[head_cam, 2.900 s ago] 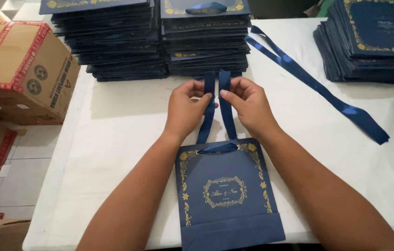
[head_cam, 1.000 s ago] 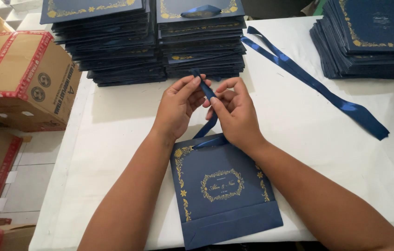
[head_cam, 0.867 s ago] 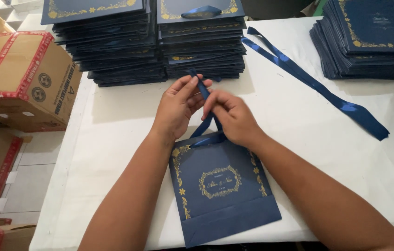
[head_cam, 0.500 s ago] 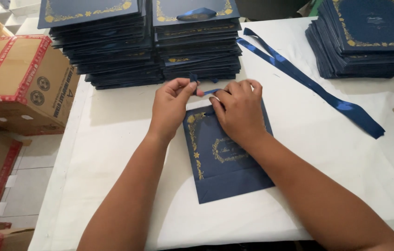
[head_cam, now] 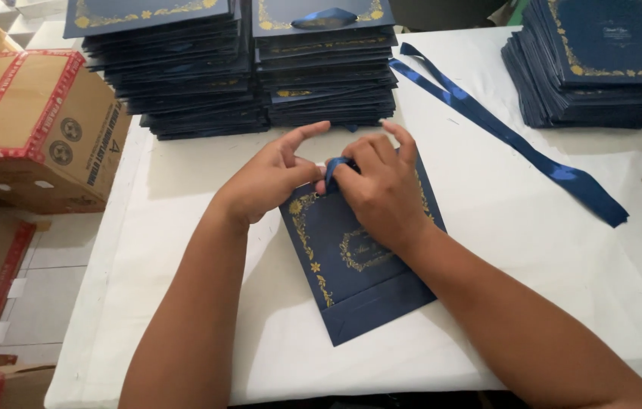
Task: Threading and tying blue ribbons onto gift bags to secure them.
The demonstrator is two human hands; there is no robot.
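Observation:
A flat navy paper bag (head_cam: 351, 265) with gold floral print lies tilted on the white table (head_cam: 185, 227). Its blue ribbon (head_cam: 334, 166) is bunched at the bag's top edge. My left hand (head_cam: 272, 178) pinches the ribbon from the left, index finger stretched out. From the right, my right hand (head_cam: 378, 189) pinches the same ribbon and rests on the bag's upper part. Most of the ribbon is hidden by my fingers.
Two tall stacks of the same navy bags (head_cam: 245, 68) stand at the back, a third stack (head_cam: 601, 64) at the back right. A long loose blue ribbon (head_cam: 518, 140) lies diagonally on the right. Cardboard boxes (head_cam: 29, 125) sit off the table's left edge.
The ribbon ends that I held up and apart have been drawn down into a small bunch at the bag's top. The bag slid away from me and turned askew.

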